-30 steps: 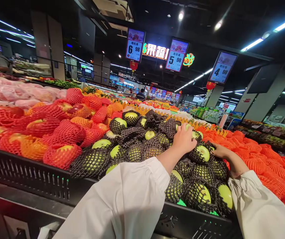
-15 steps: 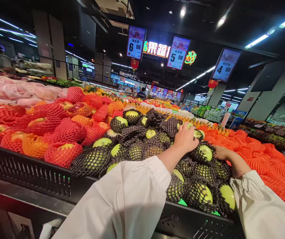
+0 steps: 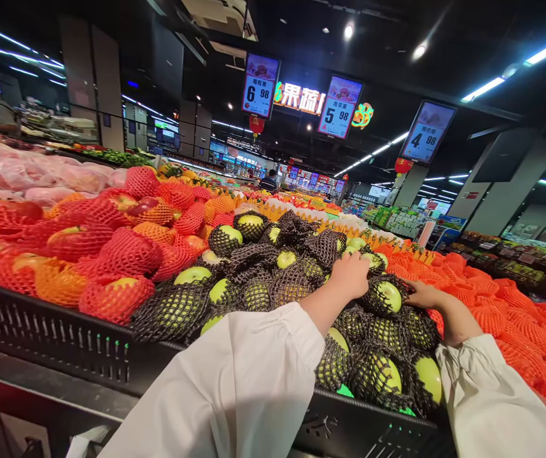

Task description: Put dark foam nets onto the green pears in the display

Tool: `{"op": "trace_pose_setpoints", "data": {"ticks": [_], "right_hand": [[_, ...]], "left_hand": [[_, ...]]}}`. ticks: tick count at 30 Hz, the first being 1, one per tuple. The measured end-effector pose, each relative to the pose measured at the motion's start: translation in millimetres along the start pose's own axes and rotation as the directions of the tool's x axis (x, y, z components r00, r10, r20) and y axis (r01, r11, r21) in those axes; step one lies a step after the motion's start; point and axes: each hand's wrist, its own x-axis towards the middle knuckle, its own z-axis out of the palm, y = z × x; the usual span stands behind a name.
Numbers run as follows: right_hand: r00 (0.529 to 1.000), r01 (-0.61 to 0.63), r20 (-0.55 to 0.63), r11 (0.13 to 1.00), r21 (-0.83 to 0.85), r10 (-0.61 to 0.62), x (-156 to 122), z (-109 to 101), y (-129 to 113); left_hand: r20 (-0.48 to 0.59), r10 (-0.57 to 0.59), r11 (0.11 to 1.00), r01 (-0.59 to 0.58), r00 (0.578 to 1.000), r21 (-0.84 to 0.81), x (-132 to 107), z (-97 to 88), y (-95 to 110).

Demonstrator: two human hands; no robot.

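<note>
A heap of green apples in black foam nets (image 3: 263, 280) fills a black display crate (image 3: 82, 346) in front of me. My left hand (image 3: 350, 275) reaches over the heap, fingers curled down onto a netted green apple (image 3: 386, 295). My right hand (image 3: 420, 294) lies against the right side of that same apple, fingers partly tucked under the netting. Both arms wear white sleeves.
Red apples in red and orange nets (image 3: 86, 242) lie to the left. Orange netted fruit (image 3: 516, 305) spreads to the right. Price boards (image 3: 258, 86) hang overhead. More produce stands and a distant person (image 3: 269, 182) fill the aisle beyond.
My left hand has drawn back slightly and lowered onto the netted apple; the view shifted a little. My right hand stays at the apple's right side.
</note>
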Motion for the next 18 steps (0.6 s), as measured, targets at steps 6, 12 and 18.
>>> {"op": "trace_pose_setpoints", "data": {"ticks": [6, 12, 18], "right_hand": [[0.923, -0.066, -0.362, 0.979, 0.195, 0.134, 17.4, -32.2, -28.5], [0.979, -0.180, -0.067, 0.968, 0.173, 0.194, 62.5, 1.1, -51.8], [0.977, -0.197, -0.006, 0.915, 0.352, 0.213, 58.6, 17.7, -25.7]], "left_hand": [[0.255, 0.016, 0.993, -0.045, 0.967, 0.108, -1.2, -4.4, 3.9], [0.310, 0.009, 0.984, -0.064, 0.951, 0.168, -0.7, -10.3, 4.5], [0.317, 0.015, 0.978, -0.079, 0.948, 0.193, -1.1, -7.9, 4.0]]}}
